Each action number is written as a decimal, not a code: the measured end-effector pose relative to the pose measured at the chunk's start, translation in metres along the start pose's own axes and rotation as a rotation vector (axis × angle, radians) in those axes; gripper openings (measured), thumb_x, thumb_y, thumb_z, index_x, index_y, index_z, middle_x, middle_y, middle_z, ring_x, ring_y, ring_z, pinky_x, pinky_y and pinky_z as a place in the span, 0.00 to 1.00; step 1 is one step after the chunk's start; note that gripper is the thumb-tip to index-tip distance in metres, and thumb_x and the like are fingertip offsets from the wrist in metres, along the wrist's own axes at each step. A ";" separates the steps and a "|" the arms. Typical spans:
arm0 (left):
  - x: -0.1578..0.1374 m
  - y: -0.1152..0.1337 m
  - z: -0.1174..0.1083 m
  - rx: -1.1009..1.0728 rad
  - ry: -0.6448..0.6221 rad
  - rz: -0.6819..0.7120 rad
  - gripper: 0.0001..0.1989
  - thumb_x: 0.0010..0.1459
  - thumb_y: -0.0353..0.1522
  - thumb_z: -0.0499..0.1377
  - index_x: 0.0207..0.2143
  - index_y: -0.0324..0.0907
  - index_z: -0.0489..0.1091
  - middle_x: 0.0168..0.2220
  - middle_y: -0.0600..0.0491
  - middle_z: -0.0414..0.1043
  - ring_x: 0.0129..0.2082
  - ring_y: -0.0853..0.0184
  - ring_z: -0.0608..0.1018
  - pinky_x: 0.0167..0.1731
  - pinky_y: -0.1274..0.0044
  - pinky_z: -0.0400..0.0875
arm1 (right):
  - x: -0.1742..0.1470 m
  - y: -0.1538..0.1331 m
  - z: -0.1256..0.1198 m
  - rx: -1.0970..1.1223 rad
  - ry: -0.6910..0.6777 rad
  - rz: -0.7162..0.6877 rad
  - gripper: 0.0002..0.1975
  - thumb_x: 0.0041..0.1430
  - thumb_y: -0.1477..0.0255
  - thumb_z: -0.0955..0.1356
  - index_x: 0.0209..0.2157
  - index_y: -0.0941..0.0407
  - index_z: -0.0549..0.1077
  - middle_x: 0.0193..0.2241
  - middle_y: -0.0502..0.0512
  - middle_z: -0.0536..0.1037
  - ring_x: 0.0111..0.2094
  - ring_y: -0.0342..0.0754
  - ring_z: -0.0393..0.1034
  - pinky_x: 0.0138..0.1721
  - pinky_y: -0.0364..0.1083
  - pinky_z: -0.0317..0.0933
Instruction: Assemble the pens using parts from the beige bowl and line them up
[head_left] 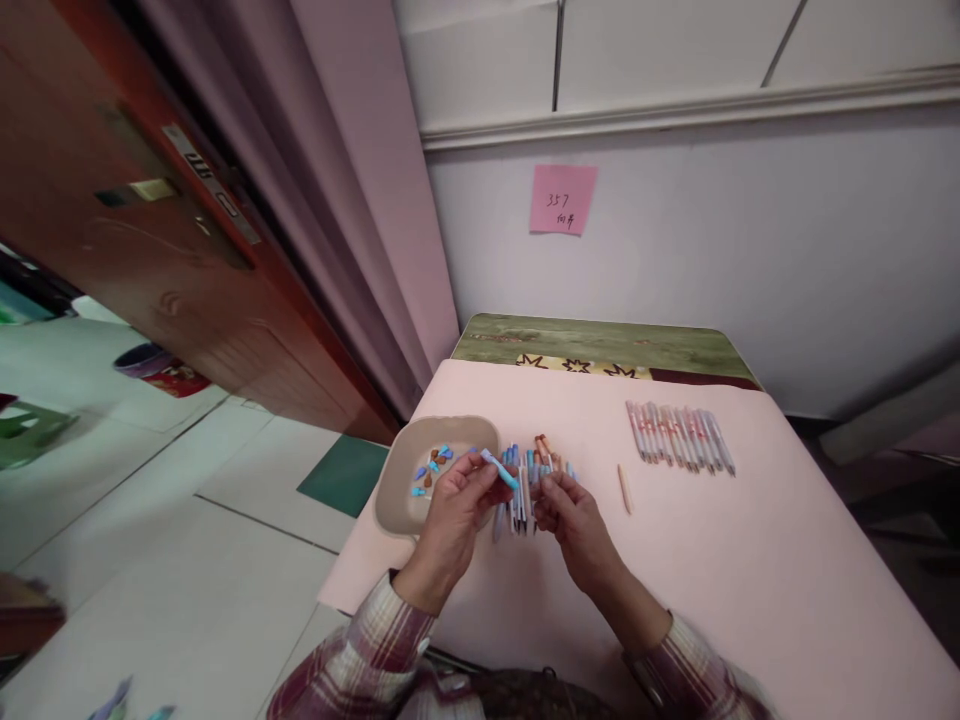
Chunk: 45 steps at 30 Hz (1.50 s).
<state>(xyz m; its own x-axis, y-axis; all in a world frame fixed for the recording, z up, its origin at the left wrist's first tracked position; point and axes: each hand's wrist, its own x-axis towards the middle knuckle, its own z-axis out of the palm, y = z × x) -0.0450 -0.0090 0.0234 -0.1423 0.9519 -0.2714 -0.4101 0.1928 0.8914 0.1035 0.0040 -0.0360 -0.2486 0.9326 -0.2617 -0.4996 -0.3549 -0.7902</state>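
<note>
My left hand [459,500] is pinched round a short pen part [500,468], pale purple at its upper end and turquoise at its lower end. Close by on the right, my right hand [576,522] has its thumb and fingers pressed together; what they hold, if anything, I cannot make out. Beneath and between both hands lies a pile of pens [519,515], with blue, purple and brown ends, partly hidden by my fingers. Beside my left hand stands a beige basin [388,480] with several small blue, purple and brown pieces [429,467] inside.
A row of capped-looking clear pens [681,437] lies at the right on the pink-covered table [712,570]. One beige pen-like stick [625,489] lies alone between row and pile. A wall with a pink note [562,200] rises behind; a wooden door [225,280] stands left.
</note>
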 end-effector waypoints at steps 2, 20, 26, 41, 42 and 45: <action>0.001 -0.003 -0.001 0.059 0.020 0.075 0.12 0.49 0.36 0.67 0.34 0.39 0.71 0.33 0.49 0.78 0.31 0.67 0.78 0.36 0.76 0.71 | -0.003 0.000 0.002 -0.049 -0.013 -0.072 0.17 0.51 0.61 0.74 0.21 0.57 0.68 0.18 0.45 0.67 0.16 0.36 0.54 0.18 0.39 0.48; 0.001 -0.014 -0.002 0.206 -0.024 0.153 0.09 0.53 0.34 0.64 0.35 0.42 0.70 0.35 0.50 0.78 0.38 0.65 0.79 0.42 0.77 0.69 | -0.008 0.001 0.006 -0.021 -0.194 0.059 0.15 0.55 0.61 0.71 0.26 0.56 0.66 0.14 0.42 0.63 0.14 0.35 0.48 0.15 0.38 0.40; 0.003 -0.016 -0.008 0.517 -0.028 0.361 0.07 0.59 0.34 0.58 0.39 0.42 0.71 0.37 0.49 0.77 0.40 0.63 0.77 0.44 0.72 0.69 | -0.003 0.006 0.002 0.002 -0.091 0.049 0.18 0.55 0.60 0.71 0.23 0.56 0.62 0.15 0.41 0.59 0.15 0.35 0.43 0.15 0.38 0.37; -0.012 -0.031 -0.005 0.765 -0.125 0.426 0.06 0.58 0.30 0.58 0.37 0.43 0.73 0.34 0.52 0.76 0.37 0.66 0.76 0.40 0.76 0.68 | -0.007 0.008 -0.001 -0.528 0.000 -0.416 0.10 0.56 0.64 0.71 0.38 0.54 0.78 0.32 0.53 0.75 0.27 0.43 0.66 0.26 0.43 0.63; -0.012 -0.032 -0.006 0.692 -0.129 0.384 0.05 0.57 0.30 0.59 0.36 0.42 0.73 0.33 0.52 0.76 0.35 0.67 0.76 0.39 0.77 0.68 | -0.006 0.008 -0.003 -0.523 -0.008 -0.390 0.11 0.55 0.64 0.71 0.38 0.54 0.78 0.30 0.52 0.75 0.26 0.43 0.66 0.25 0.42 0.62; -0.006 -0.030 -0.015 0.347 -0.057 0.230 0.05 0.54 0.32 0.63 0.34 0.41 0.73 0.30 0.54 0.75 0.32 0.69 0.75 0.36 0.78 0.69 | 0.007 0.000 -0.016 -0.546 0.044 -0.323 0.15 0.56 0.60 0.70 0.39 0.56 0.77 0.25 0.51 0.75 0.22 0.42 0.64 0.24 0.42 0.61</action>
<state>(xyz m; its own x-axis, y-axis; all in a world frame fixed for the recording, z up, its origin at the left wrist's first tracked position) -0.0456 -0.0242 -0.0073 -0.1402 0.9894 -0.0389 -0.0445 0.0330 0.9985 0.1150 0.0112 -0.0469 -0.1162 0.9929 0.0235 -0.0460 0.0182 -0.9988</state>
